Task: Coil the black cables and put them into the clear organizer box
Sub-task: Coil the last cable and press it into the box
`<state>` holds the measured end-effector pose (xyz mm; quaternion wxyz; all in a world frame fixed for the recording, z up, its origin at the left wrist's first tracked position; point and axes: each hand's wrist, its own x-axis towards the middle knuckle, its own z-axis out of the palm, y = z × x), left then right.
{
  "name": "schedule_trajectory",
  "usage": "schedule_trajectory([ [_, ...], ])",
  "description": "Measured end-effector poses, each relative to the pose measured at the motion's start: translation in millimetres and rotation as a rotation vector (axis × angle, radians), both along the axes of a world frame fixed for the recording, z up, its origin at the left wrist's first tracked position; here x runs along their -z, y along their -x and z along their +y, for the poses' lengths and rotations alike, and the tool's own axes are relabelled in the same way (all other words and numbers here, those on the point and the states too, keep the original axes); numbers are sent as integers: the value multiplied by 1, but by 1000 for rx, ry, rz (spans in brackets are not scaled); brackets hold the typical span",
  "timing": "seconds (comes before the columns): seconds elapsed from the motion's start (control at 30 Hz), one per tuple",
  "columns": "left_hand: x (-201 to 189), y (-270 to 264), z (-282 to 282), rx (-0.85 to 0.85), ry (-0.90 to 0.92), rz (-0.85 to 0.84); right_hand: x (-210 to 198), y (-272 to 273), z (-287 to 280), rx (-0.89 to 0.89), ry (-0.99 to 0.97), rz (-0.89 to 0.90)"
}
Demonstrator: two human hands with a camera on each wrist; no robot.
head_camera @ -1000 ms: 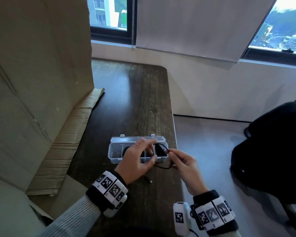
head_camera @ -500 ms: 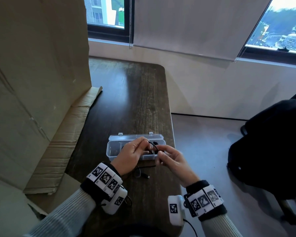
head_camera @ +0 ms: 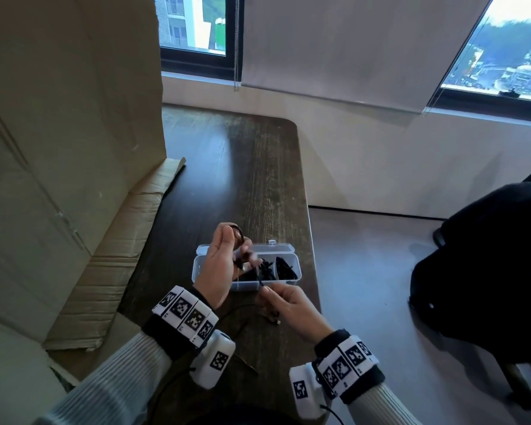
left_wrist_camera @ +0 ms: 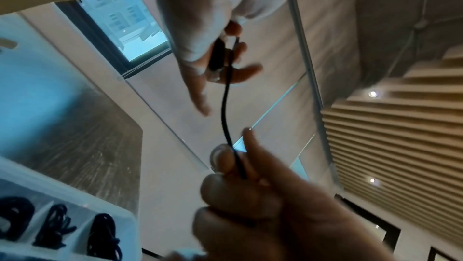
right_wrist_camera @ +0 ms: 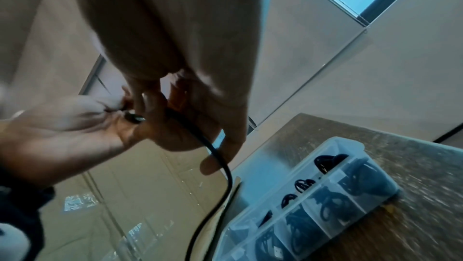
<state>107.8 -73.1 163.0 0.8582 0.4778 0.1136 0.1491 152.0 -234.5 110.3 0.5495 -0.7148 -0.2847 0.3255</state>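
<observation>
The clear organizer box [head_camera: 292,249] lies open on the dark table, with black coiled cables [head_camera: 284,268] in its compartments; it also shows in the wrist views [left_wrist_camera: 120,213] [right_wrist_camera: 350,146]. My left hand [head_camera: 238,240] is raised over the box's left half and grips a loop and the plug of a black cable [left_wrist_camera: 223,106]. The cable runs down to my right hand [head_camera: 265,289], which pinches it between thumb and fingers just in front of the box. The cable's loose tail [head_camera: 242,311] trails on the table below my hands.
A big cardboard sheet [head_camera: 74,148] stands along the table's left side, its flap lying on the wood. The table [head_camera: 242,179] ends just right of the box at its edge [head_camera: 311,240]. A black bag [head_camera: 488,271] sits on the floor to the right.
My left hand lifted from the box's front wall to above the box with cable looped on its fingers. My right hand drew back toward me, stretching the cable between both hands.
</observation>
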Motion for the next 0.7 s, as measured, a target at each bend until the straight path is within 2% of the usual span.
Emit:
schedule_trajectory([
  [0.07,7,-3,5,-24,-222,32,-10,2,-2,-55,16,-58],
  [0.13,13,-4,12,-59,-574,76,-21,2,-6,-104,-6,-106],
  [0.23,21,-2,15,74,-1097,124,-38,-2,-10,-111,-12,-229],
  [0.33,24,0,10,282,-1325,83,-47,-12,-9,-22,-30,-430],
  [0.4,22,-2,8,384,-1430,21,-48,-19,-10,80,-101,-452],
  [0.47,19,-4,8,478,-1395,-9,-48,-24,-11,179,-189,-375],
  [0.53,14,-4,9,522,-1243,6,-49,-26,-12,232,-273,-261],
  [0.7,6,-2,5,388,-871,47,-44,-26,-11,210,-266,-125],
])
